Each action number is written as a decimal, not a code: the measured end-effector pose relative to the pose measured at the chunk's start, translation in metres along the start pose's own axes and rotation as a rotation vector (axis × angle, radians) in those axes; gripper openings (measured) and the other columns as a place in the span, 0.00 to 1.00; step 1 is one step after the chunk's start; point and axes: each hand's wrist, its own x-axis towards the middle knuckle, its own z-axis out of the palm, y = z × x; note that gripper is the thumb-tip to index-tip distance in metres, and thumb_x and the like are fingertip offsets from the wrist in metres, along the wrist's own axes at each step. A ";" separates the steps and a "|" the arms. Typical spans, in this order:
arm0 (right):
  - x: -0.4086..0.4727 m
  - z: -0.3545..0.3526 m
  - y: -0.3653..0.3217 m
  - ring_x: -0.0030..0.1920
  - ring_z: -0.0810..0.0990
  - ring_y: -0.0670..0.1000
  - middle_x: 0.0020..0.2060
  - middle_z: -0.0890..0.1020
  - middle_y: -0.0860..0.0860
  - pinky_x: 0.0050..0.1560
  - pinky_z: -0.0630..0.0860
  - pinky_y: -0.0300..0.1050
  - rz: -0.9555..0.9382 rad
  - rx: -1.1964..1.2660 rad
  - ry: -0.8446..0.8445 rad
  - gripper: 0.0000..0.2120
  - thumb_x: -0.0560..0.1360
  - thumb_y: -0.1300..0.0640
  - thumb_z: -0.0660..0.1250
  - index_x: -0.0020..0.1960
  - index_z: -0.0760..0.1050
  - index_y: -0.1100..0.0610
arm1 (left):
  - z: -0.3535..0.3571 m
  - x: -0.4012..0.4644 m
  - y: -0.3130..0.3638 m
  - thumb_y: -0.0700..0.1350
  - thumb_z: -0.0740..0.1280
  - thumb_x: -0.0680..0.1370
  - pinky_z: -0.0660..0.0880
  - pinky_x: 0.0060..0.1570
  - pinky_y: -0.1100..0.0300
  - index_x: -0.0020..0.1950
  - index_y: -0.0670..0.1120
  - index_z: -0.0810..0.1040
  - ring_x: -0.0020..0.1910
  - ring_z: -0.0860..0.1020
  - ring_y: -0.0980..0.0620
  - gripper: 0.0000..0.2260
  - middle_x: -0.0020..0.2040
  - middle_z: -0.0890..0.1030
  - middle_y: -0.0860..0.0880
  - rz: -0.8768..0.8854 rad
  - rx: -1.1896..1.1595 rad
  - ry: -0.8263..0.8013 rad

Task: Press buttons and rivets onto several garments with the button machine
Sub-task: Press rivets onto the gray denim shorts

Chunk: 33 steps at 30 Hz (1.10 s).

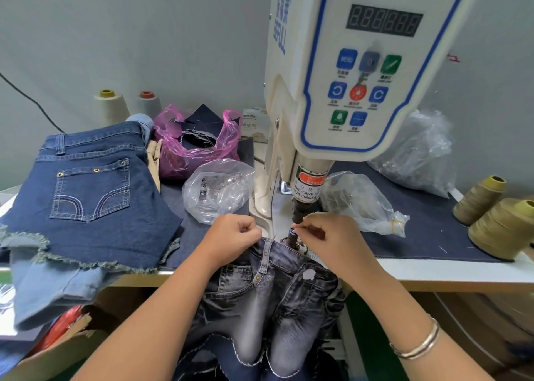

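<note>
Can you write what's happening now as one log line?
left hand: grips grey shorts | right hand: pinching at lower die | button machine: not pressing

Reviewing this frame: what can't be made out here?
- Head view: whatever the right hand pinches at the lower die is too small to identify.
- The waistband of the grey shorts is partly hidden under the left hand.
- The machine display is unreadable.
</note>
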 end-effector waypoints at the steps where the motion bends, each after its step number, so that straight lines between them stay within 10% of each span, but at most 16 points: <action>1: 0.000 0.000 0.000 0.32 0.75 0.39 0.32 0.78 0.43 0.37 0.67 0.25 -0.005 0.000 0.002 0.04 0.73 0.57 0.71 0.45 0.84 0.56 | 0.000 0.000 0.000 0.37 0.65 0.74 0.59 0.26 0.69 0.22 0.52 0.66 0.23 0.61 0.58 0.22 0.21 0.64 0.56 -0.001 -0.002 -0.001; 11: -0.027 0.004 -0.008 0.41 0.79 0.43 0.40 0.82 0.44 0.40 0.73 0.30 0.018 0.183 0.172 0.07 0.73 0.61 0.70 0.50 0.82 0.53 | -0.002 -0.003 0.004 0.37 0.65 0.76 0.58 0.28 0.66 0.25 0.50 0.64 0.25 0.59 0.59 0.22 0.23 0.62 0.56 -0.008 -0.097 -0.058; 15: -0.049 0.004 -0.023 0.61 0.67 0.29 0.61 0.71 0.31 0.56 0.62 0.20 0.168 0.342 -0.279 0.25 0.71 0.46 0.71 0.64 0.65 0.34 | -0.007 -0.014 0.033 0.44 0.64 0.77 0.58 0.29 0.67 0.27 0.52 0.65 0.27 0.58 0.58 0.19 0.26 0.61 0.57 0.109 -0.244 -0.283; 18: -0.048 0.003 -0.022 0.63 0.65 0.33 0.60 0.68 0.32 0.61 0.63 0.30 0.233 0.262 -0.497 0.32 0.65 0.37 0.70 0.65 0.59 0.29 | -0.009 -0.019 0.058 0.46 0.65 0.76 0.58 0.28 0.69 0.27 0.54 0.67 0.26 0.58 0.59 0.18 0.26 0.62 0.57 0.160 -0.260 -0.415; 23: -0.035 -0.008 -0.015 0.48 0.81 0.50 0.46 0.83 0.51 0.54 0.75 0.44 0.359 0.489 -0.620 0.07 0.73 0.52 0.69 0.49 0.80 0.52 | -0.022 -0.016 0.070 0.45 0.68 0.77 0.58 0.28 0.70 0.31 0.49 0.69 0.26 0.60 0.59 0.15 0.27 0.64 0.56 0.074 -0.244 -0.544; 26: -0.034 -0.015 -0.003 0.48 0.83 0.49 0.47 0.85 0.53 0.50 0.77 0.39 0.503 0.908 -0.526 0.12 0.72 0.63 0.65 0.50 0.84 0.54 | -0.031 -0.017 0.066 0.51 0.73 0.71 0.66 0.36 0.69 0.39 0.49 0.78 0.34 0.71 0.57 0.07 0.34 0.75 0.54 -0.018 -0.207 -0.666; 28: -0.033 -0.015 0.005 0.47 0.83 0.55 0.48 0.84 0.59 0.47 0.78 0.43 0.596 1.085 -0.432 0.14 0.70 0.67 0.62 0.51 0.83 0.60 | -0.032 -0.021 0.054 0.56 0.75 0.67 0.69 0.45 0.61 0.46 0.42 0.80 0.40 0.74 0.53 0.19 0.40 0.78 0.49 -0.087 -0.140 -0.672; 33: -0.028 -0.009 0.019 0.43 0.83 0.57 0.45 0.84 0.61 0.42 0.79 0.44 0.682 1.275 -0.283 0.16 0.63 0.56 0.66 0.47 0.83 0.63 | -0.033 -0.031 0.028 0.55 0.76 0.67 0.73 0.53 0.50 0.54 0.42 0.79 0.46 0.78 0.51 0.23 0.47 0.80 0.46 -0.187 -0.139 -0.630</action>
